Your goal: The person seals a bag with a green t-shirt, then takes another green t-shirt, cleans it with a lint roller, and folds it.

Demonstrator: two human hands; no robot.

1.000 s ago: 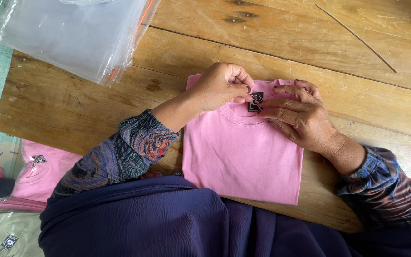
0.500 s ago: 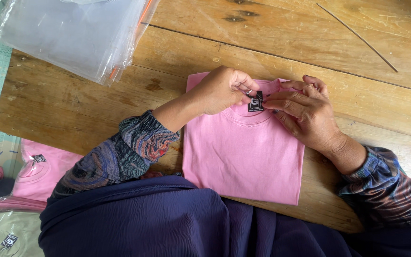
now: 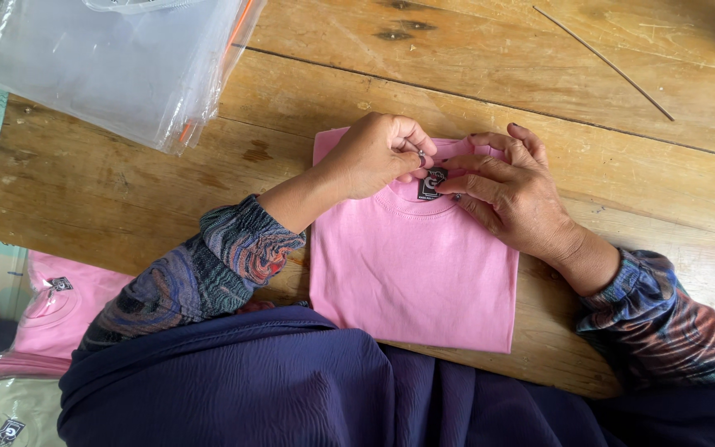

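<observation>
A folded pink T-shirt (image 3: 411, 273) lies flat on the wooden table (image 3: 473, 74), collar pointing away from me. A small black label (image 3: 432, 184) sits at the inside of the collar. My left hand (image 3: 378, 153) rests on the collar's left side, fingertips pinched at the label. My right hand (image 3: 511, 194) lies on the collar's right side, its fingers pressing the label from the other side. Both forearms wear patterned sleeves.
A stack of clear plastic bags (image 3: 117, 62) lies at the table's far left. Off the table's left edge are more folded shirts, one pink (image 3: 59, 310) and one olive (image 3: 10, 414). A thin stick (image 3: 606, 62) lies at the far right. Dark blue cloth (image 3: 291, 389) covers my lap.
Both hands have stayed at the collar; the fingers have shifted slightly closer around the black label. The shirt has not moved.
</observation>
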